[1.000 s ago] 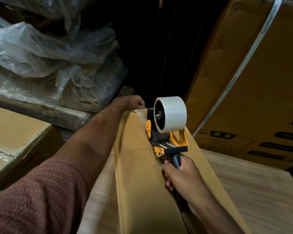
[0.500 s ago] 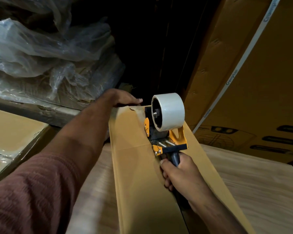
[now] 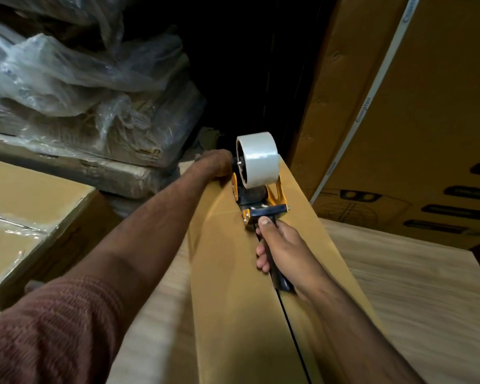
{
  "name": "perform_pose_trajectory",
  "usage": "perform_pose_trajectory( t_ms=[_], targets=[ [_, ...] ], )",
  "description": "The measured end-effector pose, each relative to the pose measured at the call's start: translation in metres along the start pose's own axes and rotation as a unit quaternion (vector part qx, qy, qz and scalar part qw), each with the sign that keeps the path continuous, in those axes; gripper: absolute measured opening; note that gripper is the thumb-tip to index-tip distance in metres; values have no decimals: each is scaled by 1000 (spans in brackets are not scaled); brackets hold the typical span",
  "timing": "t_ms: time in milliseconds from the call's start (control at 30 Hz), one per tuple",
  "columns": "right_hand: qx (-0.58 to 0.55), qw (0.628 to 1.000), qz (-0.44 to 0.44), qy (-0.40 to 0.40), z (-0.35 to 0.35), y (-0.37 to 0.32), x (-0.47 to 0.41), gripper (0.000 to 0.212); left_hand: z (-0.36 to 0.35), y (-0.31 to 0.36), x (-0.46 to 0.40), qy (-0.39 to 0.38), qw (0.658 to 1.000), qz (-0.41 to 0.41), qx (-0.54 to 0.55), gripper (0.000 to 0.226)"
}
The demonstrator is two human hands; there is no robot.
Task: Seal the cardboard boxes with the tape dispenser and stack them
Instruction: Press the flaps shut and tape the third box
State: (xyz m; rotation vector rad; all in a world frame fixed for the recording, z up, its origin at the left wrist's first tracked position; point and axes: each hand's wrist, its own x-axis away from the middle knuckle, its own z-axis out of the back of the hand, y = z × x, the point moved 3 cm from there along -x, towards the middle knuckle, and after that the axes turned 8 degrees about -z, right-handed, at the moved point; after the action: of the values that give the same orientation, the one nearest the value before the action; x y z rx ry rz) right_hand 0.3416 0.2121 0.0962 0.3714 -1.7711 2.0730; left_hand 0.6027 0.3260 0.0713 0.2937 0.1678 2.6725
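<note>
At the far end of the long brown cardboard box point(image 3: 233, 273) on the pale wooden table point(image 3: 399, 273), the left hand point(image 3: 215, 164) presses, its fingers hidden, apparently anchoring the tape, while the right hand point(image 3: 283, 250) clamps the orange-and-black tape dispenser point(image 3: 257, 187) over the centre seam.

My left hand point(image 3: 215, 164) hides the far end of the cardboard box point(image 3: 233, 286) at twelve o'clock; its fingertips are out of sight behind the tape dispenser point(image 3: 257, 187). The box's near end runs off the frame at six o'clock.
</note>
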Motion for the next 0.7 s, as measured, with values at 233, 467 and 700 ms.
perform_pose_trajectory(
  t_ms=[233, 467, 700],
  targets=[
    [-15, 1000, -18, -5, 5, 22, 62, 32, -2, 13, 20, 30, 996, 79, 5, 53],
    [-18, 999, -46, -19, 14, 47, 123, 34, 1, 48, 86, 140, 989, 42, -15, 43],
    [-22, 996, -41, -81, 22, 53, 138, 30, -47, 80, 167, 19, 994, -4, -110, 58]
  ],
)
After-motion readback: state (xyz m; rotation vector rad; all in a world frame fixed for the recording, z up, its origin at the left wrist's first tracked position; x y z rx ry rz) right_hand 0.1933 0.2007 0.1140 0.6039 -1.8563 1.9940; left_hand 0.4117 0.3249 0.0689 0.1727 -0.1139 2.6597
